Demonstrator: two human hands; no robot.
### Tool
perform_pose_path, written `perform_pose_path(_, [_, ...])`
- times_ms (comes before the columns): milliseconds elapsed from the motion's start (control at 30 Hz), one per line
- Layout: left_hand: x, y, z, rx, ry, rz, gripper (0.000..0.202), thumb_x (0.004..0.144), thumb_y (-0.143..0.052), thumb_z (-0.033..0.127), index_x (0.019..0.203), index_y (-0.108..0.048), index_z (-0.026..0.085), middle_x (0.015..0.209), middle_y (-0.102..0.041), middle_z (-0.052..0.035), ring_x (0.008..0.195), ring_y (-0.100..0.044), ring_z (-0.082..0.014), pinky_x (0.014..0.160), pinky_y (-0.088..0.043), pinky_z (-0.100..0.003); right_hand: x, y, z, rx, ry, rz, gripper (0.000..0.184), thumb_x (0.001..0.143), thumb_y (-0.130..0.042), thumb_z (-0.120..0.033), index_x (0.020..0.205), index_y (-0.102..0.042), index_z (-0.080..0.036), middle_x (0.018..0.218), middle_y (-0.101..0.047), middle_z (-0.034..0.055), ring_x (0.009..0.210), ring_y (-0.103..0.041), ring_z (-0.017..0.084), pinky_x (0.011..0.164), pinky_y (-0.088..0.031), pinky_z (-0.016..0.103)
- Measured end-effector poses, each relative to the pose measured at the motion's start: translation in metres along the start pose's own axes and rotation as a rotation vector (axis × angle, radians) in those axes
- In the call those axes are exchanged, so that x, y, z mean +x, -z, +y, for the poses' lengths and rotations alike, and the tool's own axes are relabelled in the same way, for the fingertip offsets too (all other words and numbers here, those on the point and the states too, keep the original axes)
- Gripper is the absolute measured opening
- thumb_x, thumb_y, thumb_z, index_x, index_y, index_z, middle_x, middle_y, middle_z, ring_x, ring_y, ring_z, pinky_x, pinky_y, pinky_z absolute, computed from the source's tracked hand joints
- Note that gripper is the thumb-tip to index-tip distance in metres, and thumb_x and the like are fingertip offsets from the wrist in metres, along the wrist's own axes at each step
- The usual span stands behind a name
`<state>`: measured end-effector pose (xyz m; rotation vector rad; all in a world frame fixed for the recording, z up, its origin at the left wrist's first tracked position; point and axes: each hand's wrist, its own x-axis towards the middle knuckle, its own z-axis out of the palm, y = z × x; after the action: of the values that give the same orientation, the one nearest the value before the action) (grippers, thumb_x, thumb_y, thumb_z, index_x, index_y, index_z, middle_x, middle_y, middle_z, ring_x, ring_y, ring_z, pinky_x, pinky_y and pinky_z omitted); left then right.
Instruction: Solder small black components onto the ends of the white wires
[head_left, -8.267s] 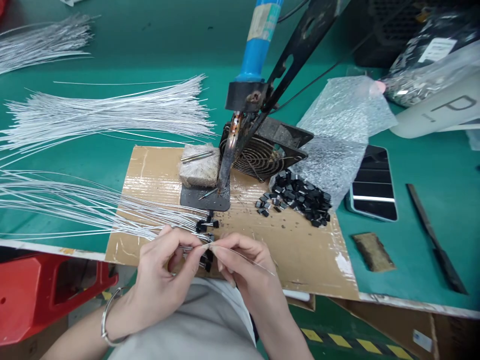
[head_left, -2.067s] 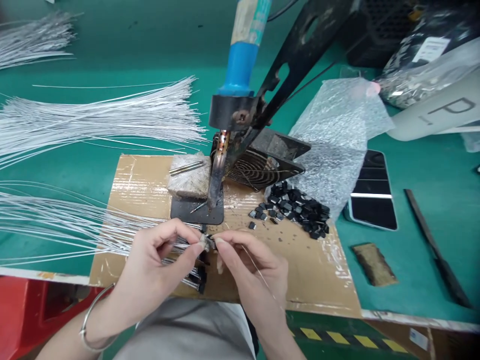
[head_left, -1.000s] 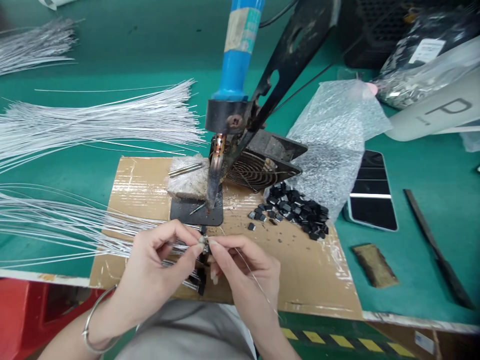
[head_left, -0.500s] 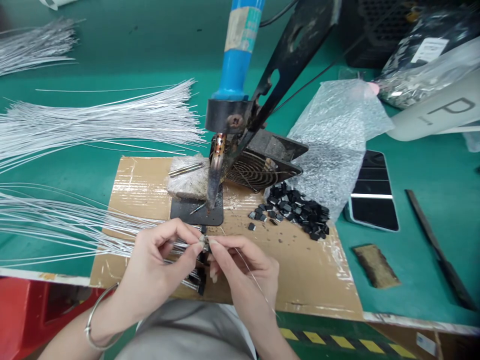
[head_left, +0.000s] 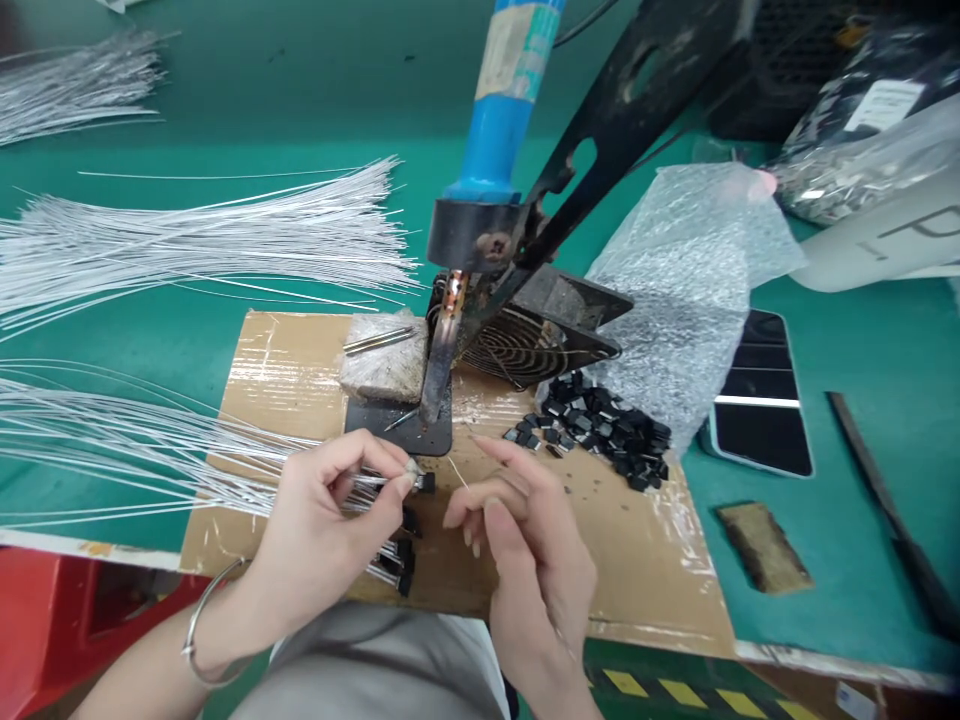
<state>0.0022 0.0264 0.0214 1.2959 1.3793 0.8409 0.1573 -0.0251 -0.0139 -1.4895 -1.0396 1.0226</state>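
Note:
Thumb and index finger of my left hand [head_left: 337,510] pinch the end of a white wire, with a small black connector [head_left: 425,482] sticking out just past the fingertips. My right hand [head_left: 536,545] is apart from it, to the right, index finger raised and the other fingers curled. A thin silvery strand like solder wire [head_left: 458,473] pokes out from those curled fingers; the rest of it is mostly hidden. Beneath and beside my left hand lie white wires [head_left: 225,480] with black connectors [head_left: 403,565] on their ends.
A blue soldering iron [head_left: 491,150] hangs tip down from a black bracket [head_left: 585,170], close before my hands. Behind it sits a fan [head_left: 517,350]. Loose black connector pieces [head_left: 611,430] lie on the cardboard [head_left: 637,580]. A phone [head_left: 761,400] and a flat dark tool [head_left: 885,500] lie to the right.
My right hand has drawn away to the right from the connector, and its index finger has lifted. My left hand keeps its pinch. The view has shifted slightly.

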Motion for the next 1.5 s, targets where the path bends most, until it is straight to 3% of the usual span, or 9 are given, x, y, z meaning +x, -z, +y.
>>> perform_pose_path(100, [0.002,0.000,0.002,0.037,-0.018,0.022,0.012,0.083,-0.069,0.012,0.073,-0.070,0.018,0.080,-0.078,-0.0017,0.074,-0.072,-0.0124,0.066,-0.052,-0.019,0.003,0.004,-0.002,-0.074,0.070,0.024,0.016,0.106,-0.050,-0.029,0.097,-0.062,-0.024,0.072,-0.060,-0.0030,0.062,-0.053,0.013,0.060,-0.042,0.027])
perform_pose_path(200, [0.004,0.000,0.003,0.049,-0.040,0.039,0.013,0.084,-0.068,0.012,0.073,-0.070,0.018,0.080,-0.077,-0.0018,0.074,-0.071,-0.0129,0.066,-0.052,-0.020,0.009,0.006,-0.003,-0.090,0.166,-0.021,0.025,0.102,-0.057,-0.024,0.077,-0.056,-0.023,0.077,-0.059,0.0003,0.069,-0.057,0.015,0.065,-0.047,0.027])
perform_pose_path(367, [0.007,0.000,0.002,0.102,-0.054,0.044,0.014,0.086,-0.067,0.015,0.074,-0.070,0.019,0.081,-0.078,-0.0021,0.073,-0.069,-0.0140,0.062,-0.048,-0.023,0.011,0.001,-0.008,0.007,0.125,-0.018,0.022,0.098,-0.062,-0.021,0.077,-0.058,-0.023,0.113,-0.076,0.0088,0.111,-0.071,0.024,0.095,-0.056,0.037])
perform_pose_path(733, [0.016,0.000,0.004,0.113,-0.051,0.075,0.012,0.085,-0.067,0.016,0.075,-0.071,0.019,0.083,-0.078,-0.0024,0.074,-0.069,-0.0155,0.063,-0.049,-0.025,0.015,-0.006,-0.011,0.069,0.056,0.003,0.021,0.094,-0.066,-0.018,0.076,-0.060,-0.025,0.112,-0.081,0.0047,0.105,-0.078,0.020,0.095,-0.059,0.033])
perform_pose_path(1033, [0.022,0.000,0.012,0.105,-0.048,0.061,0.012,0.084,-0.067,0.015,0.074,-0.070,0.019,0.080,-0.078,-0.0013,0.072,-0.068,-0.0141,0.064,-0.050,-0.023,0.020,-0.006,-0.014,0.053,0.038,0.015,0.022,0.095,-0.066,-0.019,0.075,-0.059,-0.024,0.113,-0.082,0.0095,0.105,-0.079,0.024,0.096,-0.062,0.040])
perform_pose_path(1500, [0.026,-0.001,0.017,0.052,-0.039,0.063,0.012,0.083,-0.067,0.012,0.074,-0.070,0.020,0.079,-0.078,0.0009,0.073,-0.069,-0.0125,0.065,-0.051,-0.021,0.022,-0.006,-0.019,0.103,0.017,0.034,0.022,0.094,-0.068,-0.019,0.075,-0.059,-0.024,0.114,-0.082,0.0071,0.104,-0.079,0.022,0.096,-0.061,0.037])
